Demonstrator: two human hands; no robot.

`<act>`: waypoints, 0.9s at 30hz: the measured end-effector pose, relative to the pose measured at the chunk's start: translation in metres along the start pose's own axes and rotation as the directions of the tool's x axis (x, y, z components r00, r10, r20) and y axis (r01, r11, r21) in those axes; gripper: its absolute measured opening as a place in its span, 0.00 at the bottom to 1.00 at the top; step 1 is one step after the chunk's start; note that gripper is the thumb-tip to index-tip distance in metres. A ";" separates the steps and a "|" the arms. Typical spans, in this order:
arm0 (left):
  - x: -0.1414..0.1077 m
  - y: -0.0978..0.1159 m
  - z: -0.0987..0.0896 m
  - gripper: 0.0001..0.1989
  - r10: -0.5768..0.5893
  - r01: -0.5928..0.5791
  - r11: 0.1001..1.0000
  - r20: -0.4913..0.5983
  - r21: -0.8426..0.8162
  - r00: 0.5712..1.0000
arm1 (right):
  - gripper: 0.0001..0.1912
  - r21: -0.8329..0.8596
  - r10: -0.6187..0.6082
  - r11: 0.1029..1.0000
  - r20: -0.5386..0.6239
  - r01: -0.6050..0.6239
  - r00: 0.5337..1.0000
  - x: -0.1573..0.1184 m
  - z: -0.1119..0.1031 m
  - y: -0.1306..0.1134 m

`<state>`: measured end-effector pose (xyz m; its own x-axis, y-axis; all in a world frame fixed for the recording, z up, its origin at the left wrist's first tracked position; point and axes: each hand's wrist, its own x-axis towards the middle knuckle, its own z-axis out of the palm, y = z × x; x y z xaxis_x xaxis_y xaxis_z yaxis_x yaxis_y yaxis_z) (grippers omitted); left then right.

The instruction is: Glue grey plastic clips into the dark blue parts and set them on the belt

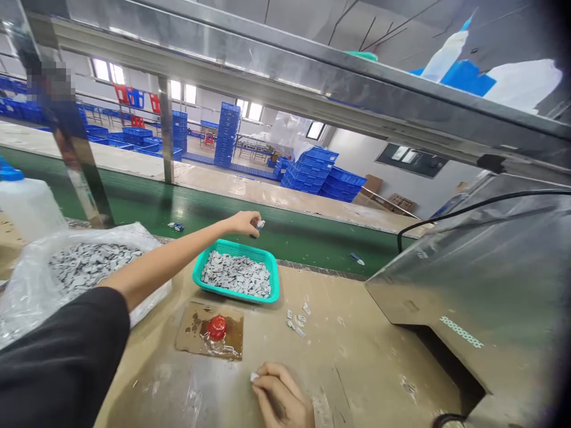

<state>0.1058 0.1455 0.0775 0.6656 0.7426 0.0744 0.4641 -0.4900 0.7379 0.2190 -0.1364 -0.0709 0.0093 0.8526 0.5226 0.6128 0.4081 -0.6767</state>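
A few parts (179, 227) on the green belt (307, 241) look finished; the grey pieces (236, 273) filling the centre basket (275, 278) seem left. Above them, the left hand (243, 223) grips a small part (261, 224); bottom centre, the right hand (285, 393) pinches a white piece (254, 377).

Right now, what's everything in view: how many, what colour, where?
Worktop: one, tan, foreground
Basket: one, teal, mid-worktop
Bag: one, clear, left
Pieces: many, grey, in basket, bag
Card: one, brown, before basket
Rounded thing: one, red, on card
Loose pieces: several, whitish, right of card
Bottle: one, white, far left
Belt: one, green, behind basket
Items: few, blue and white, on belt
Crates: many, blue, background
Stools: several, red or blue, background
Frame: one, grey, overhead
Housing: one, grey, right
Left hand: one, near belt, holding something small
Right hand: one, front, pinching white piece
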 end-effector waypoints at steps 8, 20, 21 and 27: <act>-0.213 0.002 0.029 0.12 0.106 0.037 0.826 0.219 -0.563 0.970 | 0.11 -0.190 0.067 0.981 0.198 -0.029 0.978 0.014 -0.001 -0.019; -0.252 -0.054 0.077 0.21 -0.301 0.115 0.287 0.024 -0.951 0.953 | 0.10 -0.219 -0.027 0.973 0.217 0.075 0.976 0.027 -0.002 -0.018; -0.252 -0.055 0.079 0.22 -0.322 0.103 0.268 0.012 -0.958 0.947 | 0.10 -0.202 -0.038 0.976 0.202 0.079 0.979 0.031 -0.001 -0.018; -0.252 -0.051 0.077 0.30 -0.444 0.083 0.172 -0.002 -0.982 0.896 | 0.09 -0.169 -0.068 0.981 0.168 0.097 0.983 0.052 0.013 -0.008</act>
<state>-0.0407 -0.0522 -0.0308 0.3891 0.8839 -0.2595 -0.4383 0.4254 0.7918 0.2047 -0.0908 -0.0446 -0.1653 0.8656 0.4727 0.7354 0.4276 -0.5256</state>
